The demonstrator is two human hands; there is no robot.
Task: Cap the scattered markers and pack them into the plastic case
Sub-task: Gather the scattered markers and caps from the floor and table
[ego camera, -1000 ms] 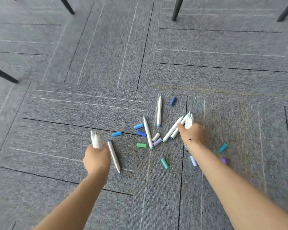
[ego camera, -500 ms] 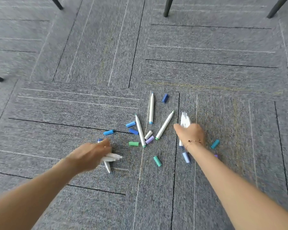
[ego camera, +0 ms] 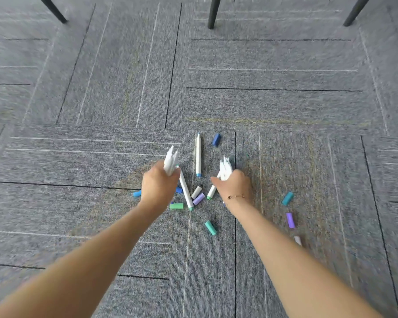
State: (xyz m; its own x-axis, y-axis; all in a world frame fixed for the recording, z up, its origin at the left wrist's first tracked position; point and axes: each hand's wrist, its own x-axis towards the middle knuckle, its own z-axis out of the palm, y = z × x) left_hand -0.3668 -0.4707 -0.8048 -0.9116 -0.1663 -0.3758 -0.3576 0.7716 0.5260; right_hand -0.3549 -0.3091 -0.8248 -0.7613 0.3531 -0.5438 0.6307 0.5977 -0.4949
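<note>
While both of our arms reach in from the bottom corners toward the middle of the frame, our left hand (ego camera: pixel 159 184) is curled tight round a bundle of white markers (ego camera: pixel 170 162) whose ends fan out above the fist. Our right hand (ego camera: pixel 233 185), with a thin bracelet (ego camera: pixel 236 196) at the wrist, grips a second bundle of markers (ego camera: pixel 225 169) in the same way, fingers wrapped round the barrels, with a green-ended barrel sticking out below the thumb.

Between our two hands a single white marker with a blue end (ego camera: pixel 198 155) lies nearly upright in the frame on the grey carpet (ego camera: pixel 285 106). Another white marker (ego camera: pixel 185 191) lies slanted just right of our left hand, its green end pointing to the lower centre; whether our fingers touch it we cannot tell.

Loose caps are scattered around: a dark blue cap (ego camera: pixel 216 139) at upper centre beside the lone marker, a light blue cap (ego camera: pixel 137 193) left of our left wrist, a green cap (ego camera: pixel 176 205), a white cap (ego camera: pixel 196 192) and a lilac cap (ego camera: pixel 198 199) between our wrists, a teal cap (ego camera: pixel 210 227) at lower centre, and to the right a second teal cap (ego camera: pixel 287 198), a purple cap (ego camera: pixel 290 220) and a pale cap (ego camera: pixel 297 240).

Three dark chair legs (ego camera: pixel 213 12) stand along the top edge. We see no plastic case in this view.
</note>
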